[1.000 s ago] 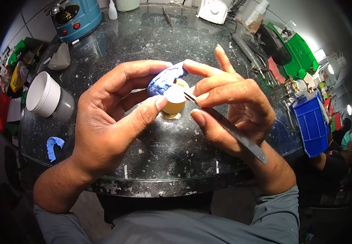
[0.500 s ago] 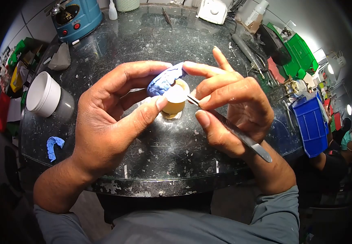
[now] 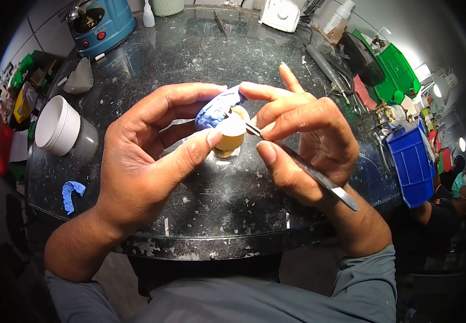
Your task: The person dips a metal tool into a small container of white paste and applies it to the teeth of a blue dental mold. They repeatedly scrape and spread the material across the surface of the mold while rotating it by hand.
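Observation:
My left hand (image 3: 141,145) is curled around a lump of blue impression putty (image 3: 215,110) and a yellowish dental model (image 3: 230,141), thumb on the near side. The model's top is washed out by bright light. Between thumb and fingers, my right hand (image 3: 308,140) grips a slim metal scalpel (image 3: 319,176), its flat handle slanting down to the right. The scalpel's tip end meets the model near the putty; its blade cannot be made out. My right index fingertip touches the putty's upper edge. A second, curved blue putty impression (image 3: 71,196) lies left of my left forearm.
A white tub (image 3: 58,126) stands at the left and a blue machine (image 3: 103,27) at the back left. A blue bin (image 3: 409,164) and a handpiece (image 3: 323,62) are on the right. Another person (image 3: 448,212) is at the far right.
My right hand and the scalpel have shifted very slightly left and up. My left hand keeps its hold on the putty and model, nearly still.

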The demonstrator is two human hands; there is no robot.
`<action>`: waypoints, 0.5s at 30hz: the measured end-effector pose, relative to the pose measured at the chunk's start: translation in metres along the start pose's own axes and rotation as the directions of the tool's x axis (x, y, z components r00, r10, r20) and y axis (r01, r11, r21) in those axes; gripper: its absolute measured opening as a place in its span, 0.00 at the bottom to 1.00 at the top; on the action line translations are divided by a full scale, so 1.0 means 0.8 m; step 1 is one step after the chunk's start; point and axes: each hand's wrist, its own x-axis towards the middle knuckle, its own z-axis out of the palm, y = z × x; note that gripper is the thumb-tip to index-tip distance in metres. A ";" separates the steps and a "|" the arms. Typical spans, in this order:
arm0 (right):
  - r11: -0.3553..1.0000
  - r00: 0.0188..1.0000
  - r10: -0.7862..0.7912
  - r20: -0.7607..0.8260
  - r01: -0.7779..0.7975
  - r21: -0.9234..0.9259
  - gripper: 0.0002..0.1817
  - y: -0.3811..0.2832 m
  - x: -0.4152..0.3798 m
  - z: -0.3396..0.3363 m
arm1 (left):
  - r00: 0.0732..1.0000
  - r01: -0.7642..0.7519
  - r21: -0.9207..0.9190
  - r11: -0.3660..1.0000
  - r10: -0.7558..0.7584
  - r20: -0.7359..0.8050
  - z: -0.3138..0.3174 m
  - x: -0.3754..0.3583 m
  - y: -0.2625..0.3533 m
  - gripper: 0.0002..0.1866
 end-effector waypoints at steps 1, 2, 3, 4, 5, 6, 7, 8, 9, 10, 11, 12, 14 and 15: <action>1.000 1.000 -0.007 -0.006 0.006 -0.007 0.14 0.001 0.000 0.001 | 1.000 0.000 0.000 1.000 0.000 0.000 0.000 0.000 -0.001 0.22; 1.000 1.000 -0.013 -0.012 0.013 -0.014 0.14 0.002 -0.001 0.003 | 1.000 -0.014 0.008 1.000 0.014 0.002 0.000 0.001 -0.002 0.22; 1.000 1.000 -0.014 -0.012 0.013 -0.014 0.14 0.002 -0.001 0.004 | 1.000 -0.029 0.016 0.999 0.029 0.004 -0.001 0.001 -0.003 0.22; 1.000 1.000 -0.011 -0.011 0.011 -0.020 0.14 0.003 -0.001 0.005 | 1.000 -0.029 0.015 0.999 0.028 0.003 -0.001 0.001 -0.003 0.22; 1.000 1.000 -0.008 -0.010 0.008 -0.026 0.14 0.003 -0.002 0.005 | 1.000 -0.017 0.011 1.000 0.017 0.000 0.000 0.001 -0.002 0.22; 1.000 1.000 -0.008 -0.011 0.008 -0.025 0.14 0.003 -0.001 0.004 | 1.000 -0.006 0.007 1.000 0.006 -0.002 0.000 0.001 -0.001 0.22; 1.000 1.000 0.001 0.001 -0.001 -0.018 0.14 0.002 -0.001 0.002 | 1.000 -0.006 0.007 1.000 0.006 -0.001 0.000 0.001 -0.001 0.22; 1.000 1.000 0.010 0.013 -0.010 -0.011 0.13 0.001 -0.001 0.001 | 1.000 0.002 0.007 1.000 -0.002 0.000 0.000 0.000 -0.001 0.22; 1.000 1.000 0.011 0.013 -0.010 -0.011 0.13 0.002 -0.001 0.001 | 1.000 0.010 0.007 1.000 -0.010 0.002 0.000 0.001 0.000 0.22; 1.000 1.000 0.006 0.006 -0.006 -0.003 0.13 0.002 -0.001 0.001 | 1.000 0.010 0.008 1.000 -0.010 0.003 0.000 0.001 0.000 0.22; 1.000 1.000 0.002 -0.001 -0.002 0.004 0.13 0.003 -0.001 0.001 | 1.000 0.004 0.014 1.000 -0.004 0.003 0.000 0.001 0.000 0.22; 1.000 1.000 0.002 -0.001 -0.002 0.004 0.13 0.003 -0.001 0.002 | 1.000 -0.002 0.020 1.000 0.002 0.004 0.000 0.001 0.000 0.22; 1.000 1.000 0.023 -0.010 -0.023 -0.008 0.12 0.003 -0.002 0.004 | 1.000 0.003 0.022 1.000 -0.003 0.004 -0.001 0.001 -0.001 0.22; 1.000 1.000 0.023 -0.010 -0.023 -0.007 0.12 0.003 -0.002 0.003 | 1.000 0.008 0.025 1.000 -0.008 0.003 -0.001 0.001 -0.001 0.22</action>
